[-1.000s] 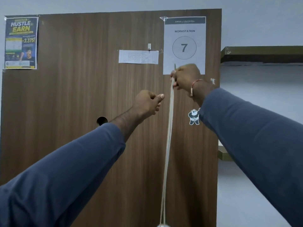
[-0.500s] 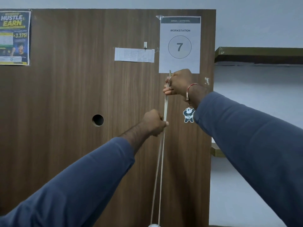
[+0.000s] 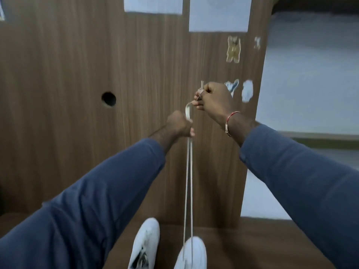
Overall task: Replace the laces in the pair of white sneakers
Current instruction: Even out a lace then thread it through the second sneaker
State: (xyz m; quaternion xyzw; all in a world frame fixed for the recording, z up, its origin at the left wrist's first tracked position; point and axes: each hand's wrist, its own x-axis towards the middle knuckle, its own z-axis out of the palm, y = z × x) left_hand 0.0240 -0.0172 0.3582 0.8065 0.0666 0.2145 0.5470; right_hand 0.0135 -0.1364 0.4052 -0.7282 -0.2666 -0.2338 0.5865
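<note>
Wooden tabletop point(image 3: 252, 245) nearest us bears a laceless white sneaker point(image 3: 145, 241) beside its mate point(image 3: 196, 251), from which a white lace point(image 3: 188, 171) rises doubled into our left hand point(image 3: 179, 125), fingers clenched around it. Beyond, our right hand point(image 3: 213, 100) pinches its ends before the wood panel point(image 3: 68, 94).

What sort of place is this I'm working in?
Probably an indoor desk workstation: a wood-grain panel with a cable hole, paper sheets stuck on it, too blurred to read, and a wooden desk holding the sneakers.
</note>
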